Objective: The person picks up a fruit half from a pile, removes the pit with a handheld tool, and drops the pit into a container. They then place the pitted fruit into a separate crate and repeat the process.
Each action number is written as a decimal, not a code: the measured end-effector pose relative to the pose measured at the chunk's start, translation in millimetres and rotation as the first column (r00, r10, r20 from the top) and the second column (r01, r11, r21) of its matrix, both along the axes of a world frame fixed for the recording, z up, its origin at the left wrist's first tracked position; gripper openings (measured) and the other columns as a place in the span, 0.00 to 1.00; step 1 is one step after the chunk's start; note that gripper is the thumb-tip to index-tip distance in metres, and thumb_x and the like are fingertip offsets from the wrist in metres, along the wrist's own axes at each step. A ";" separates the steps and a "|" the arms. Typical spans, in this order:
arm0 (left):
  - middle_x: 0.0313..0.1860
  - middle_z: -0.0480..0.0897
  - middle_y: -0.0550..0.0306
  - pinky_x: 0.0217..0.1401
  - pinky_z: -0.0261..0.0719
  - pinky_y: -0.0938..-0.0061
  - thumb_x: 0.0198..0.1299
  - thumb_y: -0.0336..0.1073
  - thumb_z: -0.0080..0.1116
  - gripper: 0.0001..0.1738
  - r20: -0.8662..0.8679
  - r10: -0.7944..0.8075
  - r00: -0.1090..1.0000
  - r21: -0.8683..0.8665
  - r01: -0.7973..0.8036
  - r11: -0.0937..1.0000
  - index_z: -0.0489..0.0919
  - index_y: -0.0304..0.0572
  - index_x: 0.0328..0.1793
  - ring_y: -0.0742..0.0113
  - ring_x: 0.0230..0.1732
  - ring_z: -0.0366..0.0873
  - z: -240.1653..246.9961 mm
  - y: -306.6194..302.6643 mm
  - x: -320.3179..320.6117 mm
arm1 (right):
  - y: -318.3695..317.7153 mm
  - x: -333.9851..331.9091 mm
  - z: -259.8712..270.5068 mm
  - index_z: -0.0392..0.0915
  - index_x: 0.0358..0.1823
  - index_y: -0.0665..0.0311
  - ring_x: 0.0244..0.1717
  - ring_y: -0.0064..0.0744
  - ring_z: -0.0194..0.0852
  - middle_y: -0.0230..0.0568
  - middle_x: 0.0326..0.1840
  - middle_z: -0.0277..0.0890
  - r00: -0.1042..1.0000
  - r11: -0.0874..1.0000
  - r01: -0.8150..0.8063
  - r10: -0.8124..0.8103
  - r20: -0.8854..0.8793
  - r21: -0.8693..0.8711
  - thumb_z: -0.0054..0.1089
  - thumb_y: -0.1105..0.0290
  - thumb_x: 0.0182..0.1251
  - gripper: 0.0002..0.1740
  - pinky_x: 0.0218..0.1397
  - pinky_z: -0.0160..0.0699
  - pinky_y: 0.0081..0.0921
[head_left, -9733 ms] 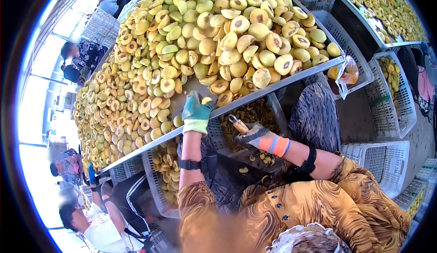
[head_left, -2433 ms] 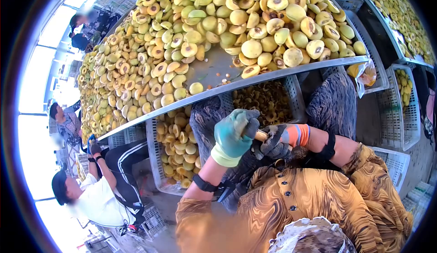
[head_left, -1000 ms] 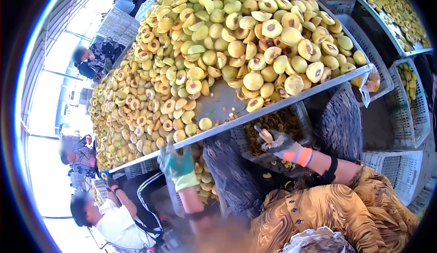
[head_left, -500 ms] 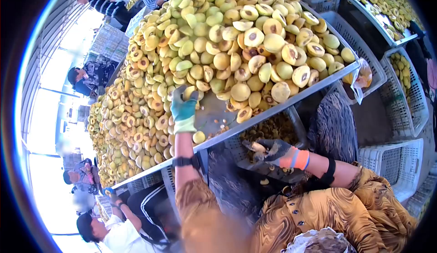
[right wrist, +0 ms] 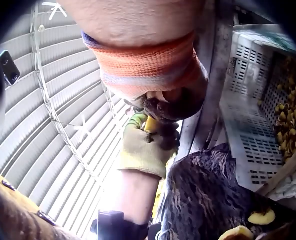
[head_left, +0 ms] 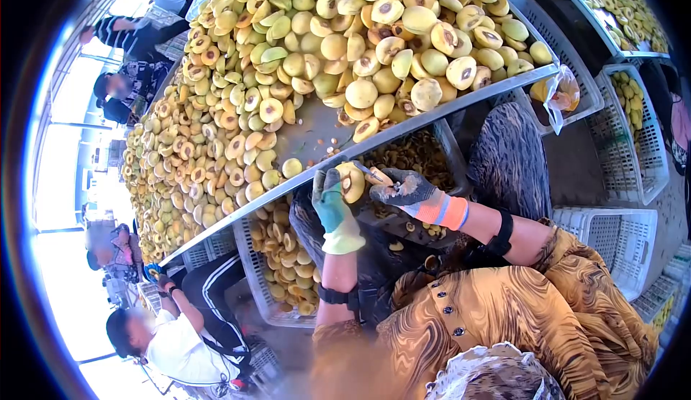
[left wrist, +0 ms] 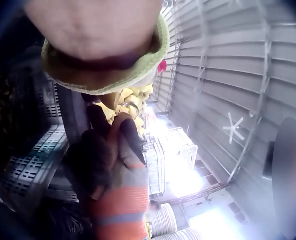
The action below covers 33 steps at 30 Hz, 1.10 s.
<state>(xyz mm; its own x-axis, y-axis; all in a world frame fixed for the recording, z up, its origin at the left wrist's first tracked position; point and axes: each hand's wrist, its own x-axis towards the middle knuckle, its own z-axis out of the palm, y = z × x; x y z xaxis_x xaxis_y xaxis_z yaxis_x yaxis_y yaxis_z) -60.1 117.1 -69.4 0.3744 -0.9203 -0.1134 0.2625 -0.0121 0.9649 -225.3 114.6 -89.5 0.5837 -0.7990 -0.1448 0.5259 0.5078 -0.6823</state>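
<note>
In the head view my left hand (head_left: 334,213), in a teal and pale-yellow glove, holds a peach half (head_left: 351,184) with its brown pit hollow showing. My right hand (head_left: 412,192), gloved in grey and orange, grips a wooden-handled pitting tool (head_left: 378,177), its tip right at the fruit's cut face. Both hands meet just in front of the steel table's edge (head_left: 245,220). Beyond them, a large heap of peach halves (head_left: 302,61) covers much of the tabletop. From the right wrist, the left glove (right wrist: 145,152) shows with yellow fruit (right wrist: 151,124) at its fingers; the tool's tip is hidden there.
Below the table edge stand a crate of peach halves (head_left: 263,285) and a crate of scraps (head_left: 450,151). A white crate (head_left: 633,245) is at the right, near a plastic bag (head_left: 558,105). Another person in a white shirt (head_left: 187,353) sits at the left.
A second ago my left hand was spread over the crate of peach halves. It then took a peach half from the heap and brought it back to the tool in my right hand.
</note>
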 end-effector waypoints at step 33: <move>0.36 0.84 0.55 0.44 0.78 0.76 0.63 0.40 0.61 0.14 0.212 -0.435 0.875 -0.002 0.445 0.895 0.83 0.33 0.37 0.70 0.36 0.81 23.0 10.8 -7.1 | -1.7 -28.1 -0.4 0.81 0.37 0.64 0.12 0.13 0.61 0.23 0.16 0.70 0.616 0.576 -0.787 0.724 0.309 0.220 0.60 0.67 0.65 0.07 0.15 0.57 0.16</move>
